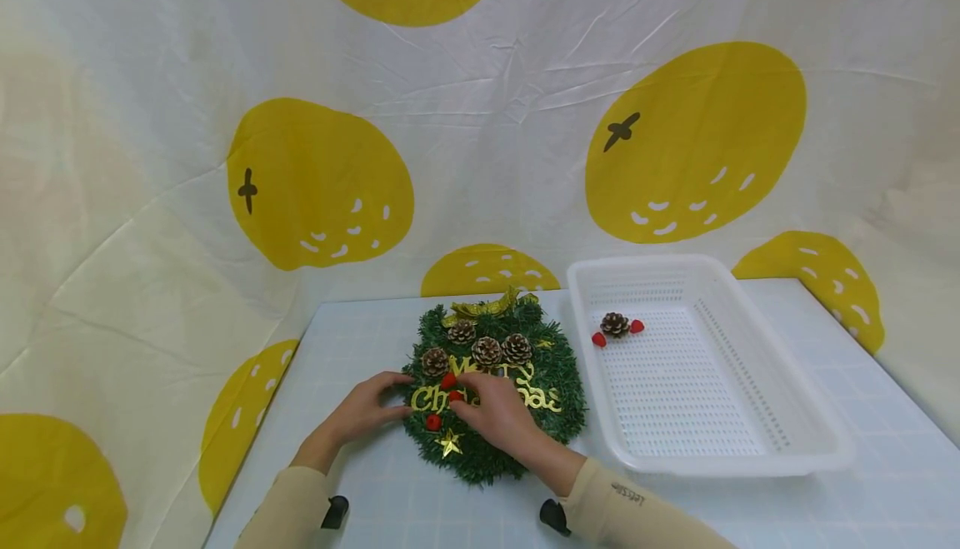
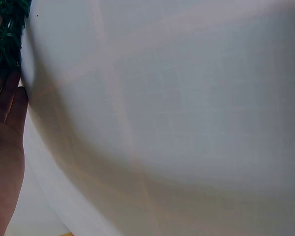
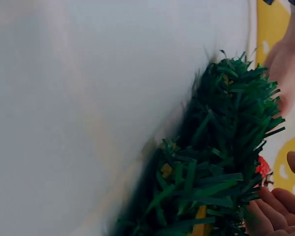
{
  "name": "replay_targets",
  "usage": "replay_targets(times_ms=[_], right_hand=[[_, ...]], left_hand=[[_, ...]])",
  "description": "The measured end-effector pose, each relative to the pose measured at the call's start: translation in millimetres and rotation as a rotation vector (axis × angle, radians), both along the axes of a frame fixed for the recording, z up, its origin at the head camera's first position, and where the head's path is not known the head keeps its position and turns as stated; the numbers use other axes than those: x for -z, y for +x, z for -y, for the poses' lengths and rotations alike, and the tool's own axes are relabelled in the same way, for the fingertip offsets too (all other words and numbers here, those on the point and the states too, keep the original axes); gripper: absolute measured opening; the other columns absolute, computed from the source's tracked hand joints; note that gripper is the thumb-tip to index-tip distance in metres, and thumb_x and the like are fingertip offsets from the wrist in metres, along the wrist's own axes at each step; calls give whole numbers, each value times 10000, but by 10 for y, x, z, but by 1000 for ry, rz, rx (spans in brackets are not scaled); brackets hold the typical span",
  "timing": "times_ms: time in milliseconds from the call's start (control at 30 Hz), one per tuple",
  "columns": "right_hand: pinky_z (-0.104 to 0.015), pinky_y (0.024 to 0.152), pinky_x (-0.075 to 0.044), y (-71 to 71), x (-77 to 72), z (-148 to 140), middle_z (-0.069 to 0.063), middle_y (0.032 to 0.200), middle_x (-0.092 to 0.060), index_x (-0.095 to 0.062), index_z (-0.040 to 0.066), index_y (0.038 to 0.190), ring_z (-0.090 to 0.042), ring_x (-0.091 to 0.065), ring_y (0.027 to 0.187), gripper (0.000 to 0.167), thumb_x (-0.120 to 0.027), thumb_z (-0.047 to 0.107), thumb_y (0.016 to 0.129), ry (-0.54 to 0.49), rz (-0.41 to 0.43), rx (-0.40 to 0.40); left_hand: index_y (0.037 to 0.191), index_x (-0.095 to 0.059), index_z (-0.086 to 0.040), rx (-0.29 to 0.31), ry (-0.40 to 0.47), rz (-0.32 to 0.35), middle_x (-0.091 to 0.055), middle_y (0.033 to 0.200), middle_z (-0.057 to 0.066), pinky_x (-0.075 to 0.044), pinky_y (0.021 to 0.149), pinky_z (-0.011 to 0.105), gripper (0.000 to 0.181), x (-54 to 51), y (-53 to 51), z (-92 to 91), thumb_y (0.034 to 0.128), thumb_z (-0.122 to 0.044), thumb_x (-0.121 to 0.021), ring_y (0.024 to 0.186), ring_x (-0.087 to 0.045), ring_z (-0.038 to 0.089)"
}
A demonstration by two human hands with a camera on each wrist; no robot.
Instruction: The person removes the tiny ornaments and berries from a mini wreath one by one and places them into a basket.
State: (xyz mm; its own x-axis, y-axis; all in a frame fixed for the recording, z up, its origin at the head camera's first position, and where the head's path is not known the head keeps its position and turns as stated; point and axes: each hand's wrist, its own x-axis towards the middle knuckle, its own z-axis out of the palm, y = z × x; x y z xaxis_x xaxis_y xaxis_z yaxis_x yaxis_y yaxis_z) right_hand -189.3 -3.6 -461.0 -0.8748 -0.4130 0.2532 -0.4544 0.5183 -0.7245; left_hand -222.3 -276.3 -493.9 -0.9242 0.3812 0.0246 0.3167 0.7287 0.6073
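A green Christmas wreath [image 1: 562,441] lies on the table with gold "Merry Christmas" lettering [image 1: 542,400], several pinecones [image 1: 487,351], a gold bow [image 1: 480,309] and a gold star [image 1: 449,443]. My left hand [image 1: 365,406] holds the wreath's left edge, thumb and fingers on the foliage; the left wrist view shows its fingers [image 2: 14,101] against the green tinsel. Over the lettering, my right hand [image 1: 498,411] pinches a small red berry [image 1: 448,381]. Another red berry [image 1: 455,396] shows by its thumb, and a third berry [image 1: 433,422] sits lower on the wreath. Part of the lettering is hidden.
To the right stands a white perforated plastic basket [image 1: 806,399]. In its far left part lie a pinecone [image 1: 615,325] and two red berries [image 1: 637,326]. A white curtain with yellow fruit prints [image 1: 480,157] hangs behind the pale checked table [image 1: 420,516].
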Motion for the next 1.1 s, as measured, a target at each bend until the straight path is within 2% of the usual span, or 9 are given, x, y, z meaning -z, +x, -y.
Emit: replay_targets(times_ms=[233, 600, 733, 900, 1100], right_hand=[[-338, 780, -566, -12, 15, 26, -99, 1139, -698, -677, 16, 1201, -208, -678, 931, 347, -713, 200, 909, 25, -36, 15], [-322, 760, -575, -24, 82, 95, -58, 1107, -710, -700, 66, 1171, -174, -683, 896, 329, -738, 231, 889, 183, -144, 42], [-257, 655, -559, -26, 104, 107, -56, 1093, -717, -706, 81, 1168, -106, -661, 744, 319, -740, 228, 887, 199, -160, 53], [-178, 495, -450, -21, 109, 115, -52, 1011, -733, -715, 95, 1148, -4, -507, 526, 285, -737, 213, 889, 209, -166, 60], [-151, 447, -402, -9, 110, 123, -29, 919, -736, -735, 112, 1100, 17, -459, 476, 207, -719, 168, 902, 216, -198, 67]], left_hand=[[1281, -615, -110, 1, 1, -4, -593, 1298, 99, -404, 1043, 551, 500, -3, -6, -1, 865, -351, -754, 1251, -515, 343], [1277, -620, -129, -6, 5, 1, -595, 1296, 86, -408, 1041, 547, 511, 46, -31, 21, 855, -381, -758, 1250, -518, 337], [1280, -618, -130, -4, 2, 2, -594, 1299, 83, -408, 1044, 544, 522, 45, -29, 22, 855, -400, -753, 1253, -516, 336], [1278, -618, -126, -3, 2, -2, -596, 1294, 80, -407, 1045, 541, 526, 38, -22, 17, 854, -406, -752, 1253, -517, 335], [1281, -617, -123, 7, -4, -17, -598, 1290, 80, -409, 1042, 541, 523, 22, -10, 11, 860, -405, -746, 1247, -522, 333]])
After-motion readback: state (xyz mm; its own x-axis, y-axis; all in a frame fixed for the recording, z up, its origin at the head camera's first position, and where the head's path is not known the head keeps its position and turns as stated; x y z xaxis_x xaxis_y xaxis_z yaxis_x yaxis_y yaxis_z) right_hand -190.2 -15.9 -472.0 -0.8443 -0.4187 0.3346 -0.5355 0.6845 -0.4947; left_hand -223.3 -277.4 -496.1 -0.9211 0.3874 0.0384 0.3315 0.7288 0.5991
